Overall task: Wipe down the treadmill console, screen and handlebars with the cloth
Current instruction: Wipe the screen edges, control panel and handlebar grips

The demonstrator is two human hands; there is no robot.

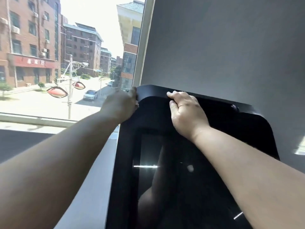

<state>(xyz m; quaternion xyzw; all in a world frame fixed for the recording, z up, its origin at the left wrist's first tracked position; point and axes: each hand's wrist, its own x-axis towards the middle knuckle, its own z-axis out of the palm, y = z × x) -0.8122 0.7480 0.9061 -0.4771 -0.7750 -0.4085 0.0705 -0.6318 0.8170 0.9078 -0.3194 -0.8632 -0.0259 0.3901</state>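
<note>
beside window (66, 63), tall upright screen (165, 171)

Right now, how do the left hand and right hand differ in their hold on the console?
The left hand is at the console's top left corner; the right hand sits further along its top edge. The right hand shows its back, fingers curled over that edge; the left hand's fingers are mostly hidden. Both reach the top rim with arms stretched out.
</note>
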